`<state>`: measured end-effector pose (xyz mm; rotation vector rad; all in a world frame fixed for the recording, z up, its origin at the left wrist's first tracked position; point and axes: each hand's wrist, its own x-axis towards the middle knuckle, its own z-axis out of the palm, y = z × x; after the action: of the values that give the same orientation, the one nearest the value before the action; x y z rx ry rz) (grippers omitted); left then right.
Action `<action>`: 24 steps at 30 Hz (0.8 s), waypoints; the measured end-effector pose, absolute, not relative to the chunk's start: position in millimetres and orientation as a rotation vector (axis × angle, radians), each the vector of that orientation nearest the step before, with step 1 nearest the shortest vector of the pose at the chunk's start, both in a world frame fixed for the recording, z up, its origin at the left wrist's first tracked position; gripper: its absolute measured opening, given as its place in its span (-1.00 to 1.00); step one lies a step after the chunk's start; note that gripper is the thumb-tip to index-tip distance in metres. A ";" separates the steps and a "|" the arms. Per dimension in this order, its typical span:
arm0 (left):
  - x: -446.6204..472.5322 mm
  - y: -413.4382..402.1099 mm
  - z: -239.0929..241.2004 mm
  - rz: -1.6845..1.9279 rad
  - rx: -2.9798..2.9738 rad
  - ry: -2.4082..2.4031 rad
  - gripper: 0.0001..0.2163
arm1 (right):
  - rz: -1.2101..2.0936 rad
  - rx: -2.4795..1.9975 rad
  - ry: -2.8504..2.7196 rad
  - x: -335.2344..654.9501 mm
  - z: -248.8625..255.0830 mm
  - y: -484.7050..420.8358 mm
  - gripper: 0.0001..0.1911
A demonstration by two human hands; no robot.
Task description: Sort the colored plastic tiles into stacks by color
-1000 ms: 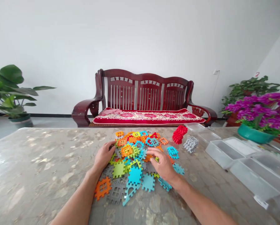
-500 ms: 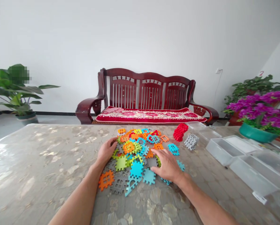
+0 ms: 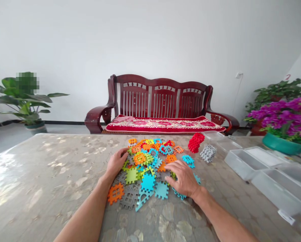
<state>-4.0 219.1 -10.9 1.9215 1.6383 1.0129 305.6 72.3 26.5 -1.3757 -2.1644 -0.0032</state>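
A pile of plastic interlocking tiles with toothed edges lies mid-table, in orange, lime green, blue, grey and red. My left hand (image 3: 117, 161) rests against the pile's left edge, its fingers apart and holding nothing visible. Over the right side of the pile is my right hand (image 3: 182, 178), thumb and fingers spread around a grey tile (image 3: 161, 176). Whether it touches that tile I cannot tell. Nearest me lie a bright blue square tile (image 3: 148, 182), a pale blue square tile (image 3: 161, 190), an orange window tile (image 3: 115, 193) and a blue triangular tile (image 3: 143, 199).
Right of the pile stand a red stack of tiles (image 3: 196, 142) and a grey stack of tiles (image 3: 208, 153). Clear plastic boxes (image 3: 243, 164) sit farther right, near purple flowers in a teal pot (image 3: 284, 144). A wooden bench (image 3: 162, 80) stands behind the table (image 3: 64, 168).
The whole view has shifted slightly, so the scene sits a little farther right. My right hand has moved slightly right over the pile. My left hand stays at the pile's left edge.
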 end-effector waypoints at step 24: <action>0.3 216.3 -8.3 1.140 1.798 1.341 -0.57 | 0.085 -1.576 -2.402 291.9 31.3 184.4 -0.28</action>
<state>0.3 216.3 -8.3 1.7983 1.3411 1.1405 291.9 184.4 31.3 -1.5763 -2.4018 0.0845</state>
